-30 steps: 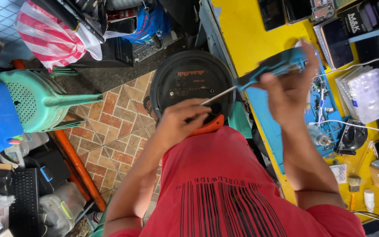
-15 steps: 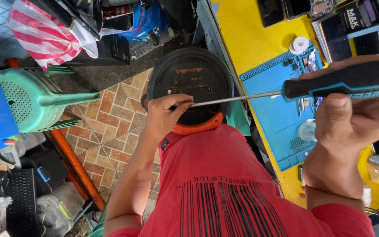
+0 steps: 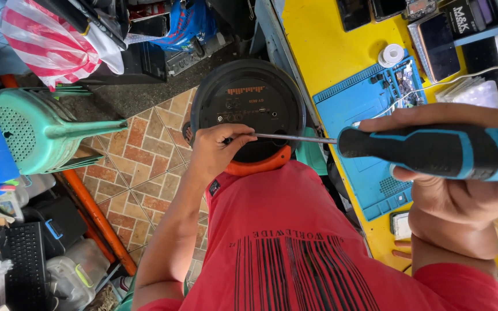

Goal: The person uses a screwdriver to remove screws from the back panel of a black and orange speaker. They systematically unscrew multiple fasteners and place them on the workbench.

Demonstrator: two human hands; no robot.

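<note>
Against round black speaker (image 3: 249,98), steel-shafted screwdriver (image 3: 427,151)

Screwdriver (image 3: 427,151) tip hidden behind left-hand fingers (image 3: 234,138); handle end cut off.

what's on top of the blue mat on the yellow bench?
On the blue mat: a small circuit board near its far corner with a thin white wire across it. The right hand and screwdriver cover the mat's middle, so anything there is hidden.
</note>
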